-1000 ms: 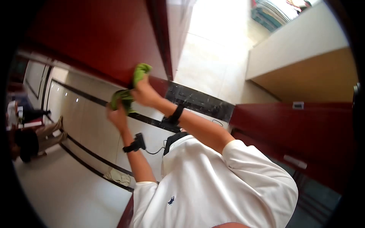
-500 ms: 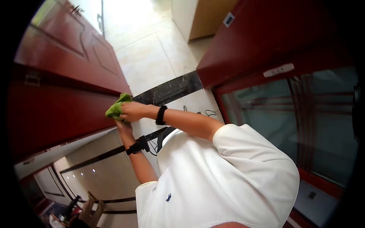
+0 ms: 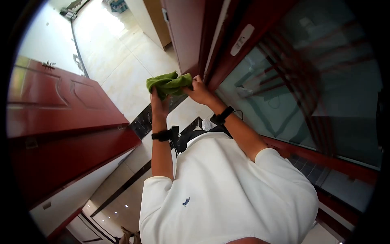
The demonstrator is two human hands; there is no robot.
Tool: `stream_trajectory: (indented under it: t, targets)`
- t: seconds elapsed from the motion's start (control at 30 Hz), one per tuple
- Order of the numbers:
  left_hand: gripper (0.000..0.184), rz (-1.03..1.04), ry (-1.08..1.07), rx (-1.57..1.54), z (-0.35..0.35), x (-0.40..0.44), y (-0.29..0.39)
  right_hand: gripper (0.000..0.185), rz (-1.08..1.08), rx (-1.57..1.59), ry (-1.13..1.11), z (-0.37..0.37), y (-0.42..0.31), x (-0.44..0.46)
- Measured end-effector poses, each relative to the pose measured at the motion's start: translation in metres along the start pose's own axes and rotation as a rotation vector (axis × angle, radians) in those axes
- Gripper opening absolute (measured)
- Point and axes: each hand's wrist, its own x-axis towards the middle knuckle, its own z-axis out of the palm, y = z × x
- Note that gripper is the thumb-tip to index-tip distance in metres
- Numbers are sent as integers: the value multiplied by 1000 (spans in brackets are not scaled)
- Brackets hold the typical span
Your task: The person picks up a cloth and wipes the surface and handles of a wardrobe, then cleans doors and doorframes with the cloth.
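Left hand [image 3: 159, 101] and right hand [image 3: 200, 92] have moved green cloth [image 3: 168, 84] from red door [image 3: 67, 152]

Left arm [image 3: 162, 152]: reaches forward from the body, running almost straight up the view, the forearm bare.
Left wrist [image 3: 162, 135]: close to in line with the forearm, little bend to be seen.
Left hand [image 3: 159, 101]: raised and closed in a grip, with the fingers partly hidden.
Right arm [image 3: 243, 136]: extended forward and slanting inward, from lower right to upper left.
Right wrist [image 3: 222, 115]: roughly straight, carrying on the forearm's slant.
Right hand [image 3: 200, 91]: turned toward the left one, fingers bent in a grip, probably pinching with the thumb.
Both hands: apart, at nearly the same height in the view.
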Motion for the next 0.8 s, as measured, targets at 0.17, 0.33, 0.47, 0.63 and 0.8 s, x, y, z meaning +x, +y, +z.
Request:
stream_trajectory:
  t: [0.17,0.33,0.47,0.63,0.8]
  targets:
    - [42,32,-178,-73,103,28,-11,37,-87,88,211,-39,63,13]
    - [52,273,-492,-95,208,62,47,28,-198,454,248,-114,-26,42]
    - [47,546,-616,67,279,103,87,32,-408,483,526,-161,-110,55]
    - [38,1233,-365,1029,314,167,78,41,-590,259,807,-180,-127,63]
    - [41,1555,-285,927,261,217,3,43,-351,-126,665,-171,-82,70]
